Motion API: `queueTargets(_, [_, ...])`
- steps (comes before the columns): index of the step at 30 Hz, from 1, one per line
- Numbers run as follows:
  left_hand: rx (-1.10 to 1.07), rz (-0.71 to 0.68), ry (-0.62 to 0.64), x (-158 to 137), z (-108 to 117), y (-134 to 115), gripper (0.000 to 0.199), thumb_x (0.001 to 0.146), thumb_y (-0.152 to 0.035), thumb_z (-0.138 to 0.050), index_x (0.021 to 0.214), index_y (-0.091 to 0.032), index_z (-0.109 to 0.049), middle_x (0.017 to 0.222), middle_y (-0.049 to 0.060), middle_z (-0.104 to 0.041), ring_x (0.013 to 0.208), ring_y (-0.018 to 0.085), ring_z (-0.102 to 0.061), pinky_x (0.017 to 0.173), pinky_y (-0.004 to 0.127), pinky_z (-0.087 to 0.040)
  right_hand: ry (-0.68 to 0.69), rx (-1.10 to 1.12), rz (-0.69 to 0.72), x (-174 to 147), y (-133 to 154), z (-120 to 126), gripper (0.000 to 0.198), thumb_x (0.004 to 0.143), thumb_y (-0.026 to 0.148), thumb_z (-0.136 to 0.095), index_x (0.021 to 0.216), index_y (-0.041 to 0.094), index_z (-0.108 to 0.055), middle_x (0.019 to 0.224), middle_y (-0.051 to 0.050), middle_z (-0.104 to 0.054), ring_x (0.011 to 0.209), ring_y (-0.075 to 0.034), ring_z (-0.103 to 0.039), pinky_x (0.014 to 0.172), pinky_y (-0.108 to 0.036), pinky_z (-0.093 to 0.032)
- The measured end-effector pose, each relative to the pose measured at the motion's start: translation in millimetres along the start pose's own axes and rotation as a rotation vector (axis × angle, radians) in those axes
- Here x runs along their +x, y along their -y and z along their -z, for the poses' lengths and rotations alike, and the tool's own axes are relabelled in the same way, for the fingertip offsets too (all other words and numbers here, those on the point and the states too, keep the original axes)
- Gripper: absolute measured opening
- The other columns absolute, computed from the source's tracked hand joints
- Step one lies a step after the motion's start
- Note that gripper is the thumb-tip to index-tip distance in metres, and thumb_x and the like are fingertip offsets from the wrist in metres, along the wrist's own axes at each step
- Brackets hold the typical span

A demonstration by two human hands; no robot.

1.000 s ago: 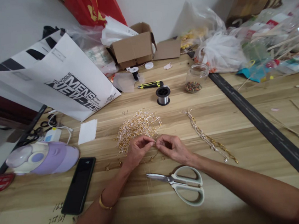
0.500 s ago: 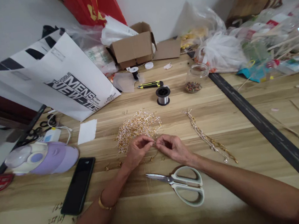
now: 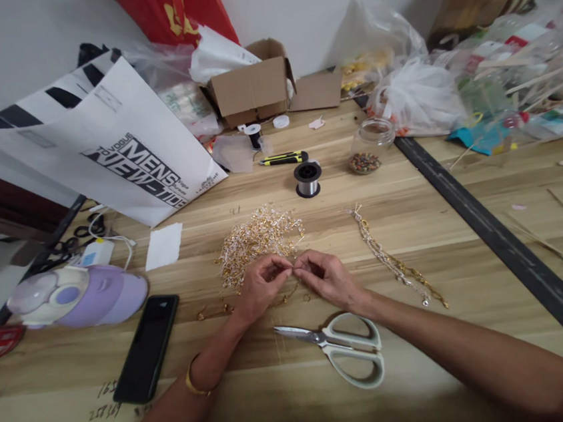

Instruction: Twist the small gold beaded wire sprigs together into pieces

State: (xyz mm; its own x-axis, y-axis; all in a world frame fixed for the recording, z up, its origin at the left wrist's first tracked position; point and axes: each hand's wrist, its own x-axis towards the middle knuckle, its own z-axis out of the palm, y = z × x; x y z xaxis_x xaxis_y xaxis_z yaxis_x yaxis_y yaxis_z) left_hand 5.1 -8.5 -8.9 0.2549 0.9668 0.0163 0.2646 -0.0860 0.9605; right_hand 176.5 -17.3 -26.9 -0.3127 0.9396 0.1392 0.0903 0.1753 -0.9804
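Observation:
My left hand point(image 3: 263, 285) and my right hand point(image 3: 327, 278) meet at the fingertips, both closed in a pinch. Whatever sits between the fingers is too small to make out. Under and beside the hands runs a thin gold beaded chain point(image 3: 286, 296), partly hidden by the left hand. Just behind the left hand lies a pile of small gold and clear beaded pieces point(image 3: 259, 240). Scissors with pale handles point(image 3: 352, 351) rest in front of the right hand. To the right, silver and gold chains point(image 3: 392, 263) lie in a bundle.
Farther back stand a wire spool point(image 3: 307, 180), a yellow-black utility knife point(image 3: 283, 159) and a jar of beads point(image 3: 370, 148). At left are a phone point(image 3: 148, 349), a purple bottle point(image 3: 102, 295) and a white paper bag point(image 3: 124, 147). A black strip point(image 3: 489, 229) crosses the table at right.
The fingertips of both hands have come closer together, and the small bit seen between them is now covered. The things on the table stay where they were.

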Motion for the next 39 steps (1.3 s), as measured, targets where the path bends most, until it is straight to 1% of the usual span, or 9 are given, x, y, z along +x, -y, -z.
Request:
queueTargets(5, [0.088, -0.049, -0.083, 2, 3, 4, 0.007, 0.077, -0.02, -0.063, 0.081, -0.014, -0.065, 0.077, 0.003, -0.066, 0.071, 0.013, -0.061, 0.067, 0.023, -0.049, -0.055, 0.089, -0.08, 1, -2, 1, 0.016, 0.085, 0.032, -0.055, 0.081, 0.016, -0.055, 0.057, 0.004, -0.047, 0.048, -0.008, -0.039, 0.045, -0.02, -0.032])
queueTargets(8, [0.245, -0.177, -0.101, 3, 5, 5, 0.005, 0.079, -0.017, -0.061, 0.08, -0.015, -0.066, 0.081, 0.004, -0.067, 0.077, 0.015, -0.061, 0.073, 0.027, -0.048, -0.077, 0.145, -0.104, 2, -2, 2, 0.018, 0.085, 0.035, -0.056, 0.081, 0.017, -0.053, 0.054, 0.005, -0.047, 0.045, -0.008, -0.039, 0.043, -0.019, -0.032])
queueTargets(11, [0.384, -0.307, -0.074, 4, 4, 5, 0.007, 0.079, -0.014, -0.06, 0.079, -0.016, -0.066, 0.081, 0.005, -0.066, 0.081, 0.017, -0.06, 0.078, 0.031, -0.047, -0.095, 0.214, -0.135, 3, 0, 2, 0.022, 0.083, 0.038, -0.057, 0.081, 0.017, -0.052, 0.053, 0.006, -0.047, 0.043, -0.007, -0.039, 0.04, -0.018, -0.032])
queueTargets(14, [0.469, -0.37, -0.03, 4, 2, 6, 0.009, 0.079, -0.012, -0.059, 0.079, -0.016, -0.066, 0.08, 0.006, -0.066, 0.081, 0.018, -0.058, 0.077, 0.032, -0.046, -0.129, 0.295, -0.182, 4, 3, 2, 0.027, 0.08, 0.042, -0.061, 0.084, 0.016, -0.053, 0.053, 0.006, -0.048, 0.041, -0.006, -0.04, 0.038, -0.018, -0.032])
queueTargets(17, [0.514, -0.42, 0.008, 4, 1, 7, 0.009, 0.08, -0.011, -0.059, 0.081, -0.016, -0.066, 0.08, 0.006, -0.064, 0.082, 0.018, -0.056, 0.078, 0.032, -0.045, -0.155, 0.321, -0.217, 5, 3, 2, 0.032, 0.076, 0.045, -0.064, 0.086, 0.015, -0.055, 0.052, 0.006, -0.049, 0.039, -0.006, -0.041, 0.036, -0.018, -0.033])
queueTargets(23, [0.605, -0.421, 0.081, 2, 0, 7, 0.01, 0.082, -0.013, -0.059, 0.087, -0.016, -0.067, 0.087, 0.007, -0.062, 0.089, 0.019, -0.053, 0.083, 0.034, -0.044, -0.159, 0.326, -0.232, 5, 2, 2, 0.034, 0.074, 0.045, -0.066, 0.088, 0.015, -0.059, 0.053, 0.006, -0.05, 0.039, -0.006, -0.042, 0.037, -0.018, -0.035])
queueTargets(28, [0.697, -0.407, 0.158, -1, -5, -4, 0.015, 0.088, -0.017, -0.052, 0.092, -0.017, -0.066, 0.092, 0.007, -0.058, 0.094, 0.02, -0.048, 0.089, 0.037, -0.042, -0.17, 0.322, -0.211, 4, 3, 2, 0.035, 0.074, 0.046, -0.066, 0.088, 0.014, -0.059, 0.053, 0.006, -0.05, 0.04, -0.006, -0.042, 0.037, -0.018, -0.036])
queueTargets(33, [0.807, -0.414, 0.14, -1, -12, -11, 0.019, 0.091, -0.022, -0.048, 0.089, -0.017, -0.066, 0.089, 0.007, -0.056, 0.092, 0.021, -0.046, 0.084, 0.038, -0.043, -0.151, 0.274, -0.19, 3, 4, 2, 0.033, 0.077, 0.046, -0.063, 0.086, 0.014, -0.057, 0.049, 0.007, -0.047, 0.038, -0.006, -0.041, 0.036, -0.018, -0.034])
queueTargets(39, [0.834, -0.456, 0.117, 0, -13, -4, 0.022, 0.092, -0.022, -0.045, 0.084, -0.016, -0.064, 0.085, 0.007, -0.056, 0.089, 0.021, -0.045, 0.081, 0.036, -0.043, -0.131, 0.232, -0.19, 3, 4, 2, 0.032, 0.079, 0.046, -0.061, 0.086, 0.015, -0.056, 0.05, 0.006, -0.047, 0.04, -0.007, -0.041, 0.038, -0.019, -0.033])
